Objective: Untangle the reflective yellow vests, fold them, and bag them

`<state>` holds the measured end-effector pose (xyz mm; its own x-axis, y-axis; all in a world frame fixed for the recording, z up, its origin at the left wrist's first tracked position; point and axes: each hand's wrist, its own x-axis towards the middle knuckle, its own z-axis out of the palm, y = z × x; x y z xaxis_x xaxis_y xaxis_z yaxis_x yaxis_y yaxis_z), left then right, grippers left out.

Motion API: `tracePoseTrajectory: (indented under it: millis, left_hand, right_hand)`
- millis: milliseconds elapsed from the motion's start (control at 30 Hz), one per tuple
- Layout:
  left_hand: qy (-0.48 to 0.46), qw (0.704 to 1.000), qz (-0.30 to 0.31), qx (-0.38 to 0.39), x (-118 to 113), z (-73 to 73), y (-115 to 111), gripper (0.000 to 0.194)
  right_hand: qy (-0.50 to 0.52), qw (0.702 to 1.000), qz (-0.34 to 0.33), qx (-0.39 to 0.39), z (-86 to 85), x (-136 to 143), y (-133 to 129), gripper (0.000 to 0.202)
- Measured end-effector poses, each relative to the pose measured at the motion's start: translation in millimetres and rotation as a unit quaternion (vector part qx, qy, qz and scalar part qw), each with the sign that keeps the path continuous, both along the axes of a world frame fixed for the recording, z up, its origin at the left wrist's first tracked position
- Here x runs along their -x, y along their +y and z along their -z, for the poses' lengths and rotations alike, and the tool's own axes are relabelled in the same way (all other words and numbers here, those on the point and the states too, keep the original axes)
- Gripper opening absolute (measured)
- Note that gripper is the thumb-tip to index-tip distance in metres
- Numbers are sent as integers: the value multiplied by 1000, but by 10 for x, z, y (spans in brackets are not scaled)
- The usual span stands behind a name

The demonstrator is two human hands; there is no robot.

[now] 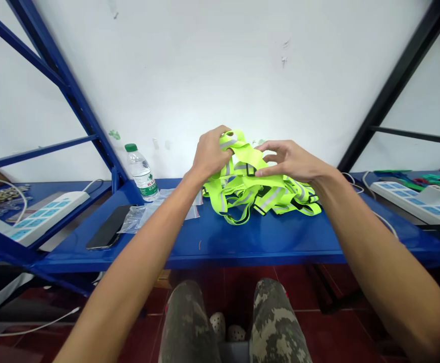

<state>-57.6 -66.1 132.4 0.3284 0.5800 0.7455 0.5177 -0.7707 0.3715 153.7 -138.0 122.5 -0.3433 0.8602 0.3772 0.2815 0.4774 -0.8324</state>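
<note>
A tangled heap of neon-yellow straps [276, 196] with grey reflective stripes and black buckles lies on the blue table [205, 242]. My left hand [212, 151] is closed round part of the straps at the heap's upper left, lifting it above the surface. At the right, my right hand [290, 160] has its thumb and fingers apart beside a raised strap near a black buckle [250, 170]. Its thumb touches the strap's edge, and the fingers are not wrapped round it.
Left of the heap are clear plastic bags [140, 216], a black phone [110, 228] and a green-capped water bottle [143, 174]. White power strips stand at the far left [49, 217] and far right [413, 201]. Blue and black frame posts flank the table; a white wall is behind.
</note>
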Motion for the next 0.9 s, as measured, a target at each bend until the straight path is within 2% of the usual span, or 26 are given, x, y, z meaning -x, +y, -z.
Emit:
tracePoseTrajectory:
  millis: [100,200,267,333,400,433,500,567,633,700,800,867,900]
  left_hand:
    - [5,996,80,40,-34,-23,-66,33]
    - [51,974,195,105,-55,-94,-164,43]
    - [96,957,242,128,-55,-145,-213,48]
    - [143,947,257,129,-39,-177,-229,52]
    - [184,951,222,112,-2,-179,-209,55]
    - [200,958,181,99,22,-167,-188,55]
    - [223,970,66,76,74,-127,-136,54]
    - [218,973,-50,62,115,-77,-87,51]
    - [177,974,-130,60,143,-39,-52,47]
    - [106,977,-171,66,174,-19,-31,45]
    - [-2,980,-182,76,263,-17,-4,44]
    - [-51,980,-184,64,339,-20,32,42]
    - [-65,979,-184,58,371,-23,58,40]
  right_hand:
    - [7,1000,13,-7,89,49,51,62]
    - [13,996,74,-46,188,94,135,88]
    - [-22,993,92,-67,241,104,188,75]
    - [-89,987,103,-83,272,87,232,43]
    - [-150,967,163,-124,279,39,276,19]
    - [-160,951,212,-156,273,6,302,14]
    - [-122,920,307,-211,243,-67,355,10]
    - [-27,913,347,-213,185,-125,390,14]
    - [70,925,332,-174,100,-159,369,25]
    - [110,945,283,-121,-1,-187,273,33]
    - [32,989,140,-16,-144,-259,50,40]
    - [-62,996,62,34,-205,-324,-66,45]
    - [-110,992,44,43,-223,-352,-98,45]
